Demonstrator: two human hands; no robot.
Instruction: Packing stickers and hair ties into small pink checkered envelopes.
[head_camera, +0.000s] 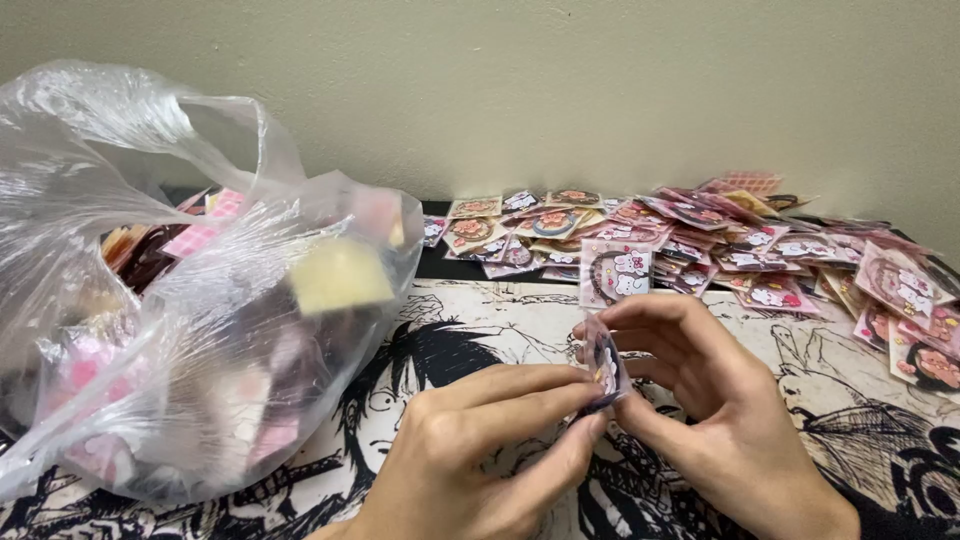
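Observation:
Both of my hands meet in front of me over a desk mat with black-and-white cartoon drawings (500, 320). Between them is a small clear plastic packet (605, 368) with a dark, colourful charm inside. My left hand (480, 450) pinches the packet's lower edge with thumb and forefinger. My right hand (700, 400) curls around its upper side, fingertips on the top edge. The packet stands nearly on edge, so its front is hard to read.
A large clear plastic bag (180, 290) full of similar packets sits at the left. A spread pile of pink and brown cartoon packets (700, 240) covers the back right of the table, against a plain wall (560, 90).

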